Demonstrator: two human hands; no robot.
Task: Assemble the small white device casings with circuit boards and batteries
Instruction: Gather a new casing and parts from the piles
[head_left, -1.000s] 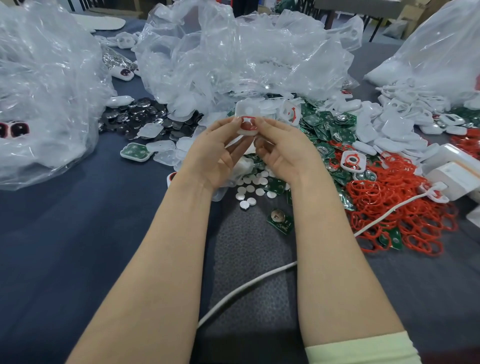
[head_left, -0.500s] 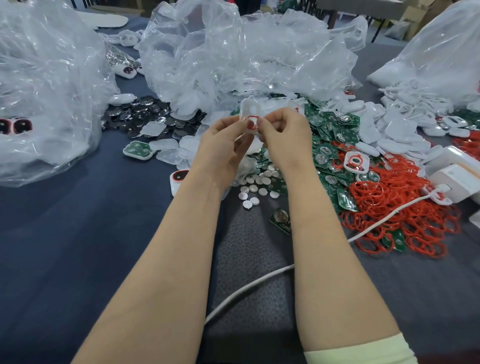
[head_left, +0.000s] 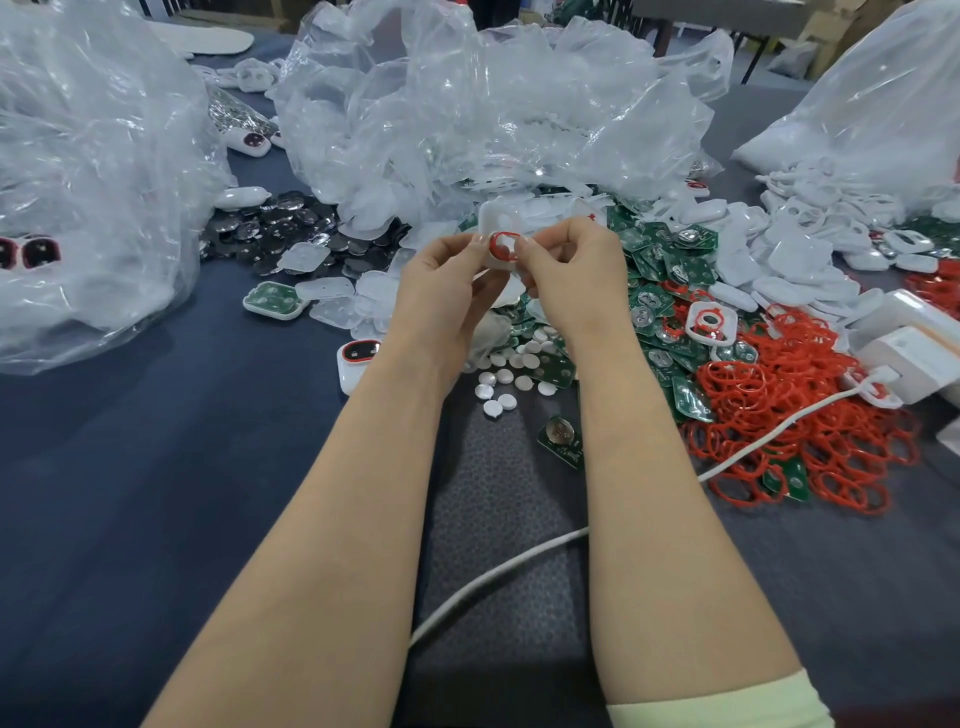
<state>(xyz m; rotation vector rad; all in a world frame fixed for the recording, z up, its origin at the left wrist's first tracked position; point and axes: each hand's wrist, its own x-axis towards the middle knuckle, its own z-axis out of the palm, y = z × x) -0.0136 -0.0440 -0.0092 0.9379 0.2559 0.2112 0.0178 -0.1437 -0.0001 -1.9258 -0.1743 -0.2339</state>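
My left hand (head_left: 441, 296) and my right hand (head_left: 576, 275) hold one small white casing (head_left: 496, 221) between them, raised above the table at the centre. A red ring (head_left: 503, 246) sits on the casing's near face, pinched between the fingertips of both hands. Green circuit boards (head_left: 670, 270) lie heaped to the right of my hands. Small white round discs (head_left: 511, 371) are scattered just below my wrists. One lone green board with a round metal cell (head_left: 560, 435) lies beside my right forearm.
Big clear plastic bags (head_left: 467, 104) fill the back and left. A heap of red rings (head_left: 795, 410) and loose white casings (head_left: 779, 249) lie right. Dark round discs (head_left: 280, 228) sit at the left back. A white cable (head_left: 498, 577) crosses the dark table (head_left: 156, 467) under my arms.
Both hands have lifted the casing slightly up and away from me. The red ring now shows more fully on its face between the fingertips.
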